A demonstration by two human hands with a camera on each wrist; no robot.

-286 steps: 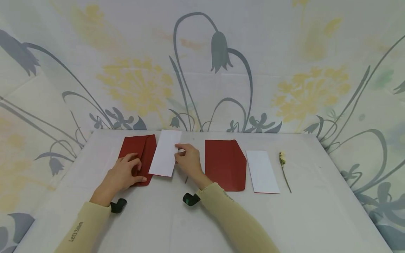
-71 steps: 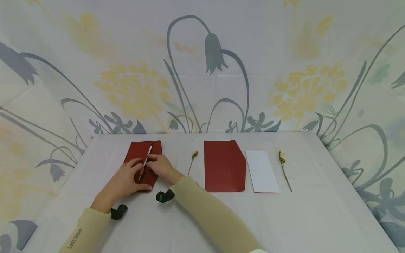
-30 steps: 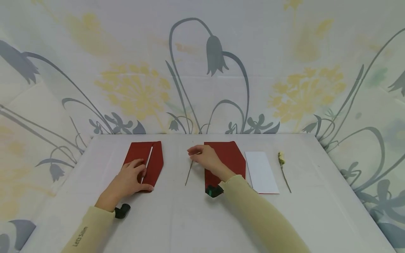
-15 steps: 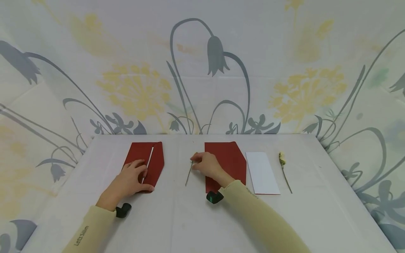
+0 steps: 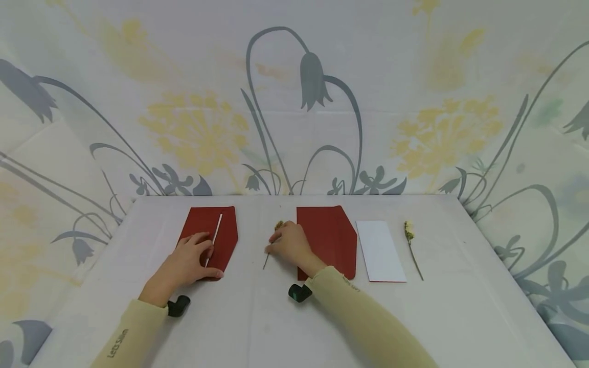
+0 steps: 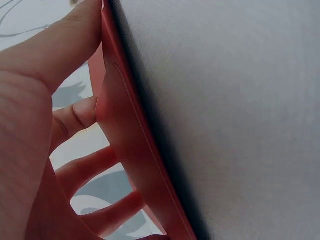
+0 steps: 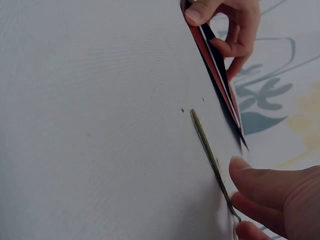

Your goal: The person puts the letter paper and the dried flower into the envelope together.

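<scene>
In the head view my left hand (image 5: 184, 258) grips a red envelope (image 5: 202, 220) lying on the left side of the table. Its mouth gapes slightly, and a thin white card edge (image 5: 218, 230) shows in the slit. The left wrist view has my thumb and fingertips pressed to the envelope's red paper (image 6: 132, 130). My right hand (image 5: 292, 243) pinches a small dried flower (image 5: 278, 225) between the two envelopes. Its stem (image 7: 210, 152) runs to my fingers in the right wrist view, low over the white cloth; part of the flower is hidden behind the hand.
A second red envelope (image 5: 329, 235) lies partly under my right forearm. To its right are a white card (image 5: 381, 250) and another dried flower (image 5: 409, 231) with a yellowish head. A patterned fabric backdrop (image 5: 294, 128) rises behind the white table (image 5: 248, 317).
The white card held earlier now sits inside the left envelope. My right hand went to the dried flower, and both have since shifted slightly left. My left hand stays on the envelope.
</scene>
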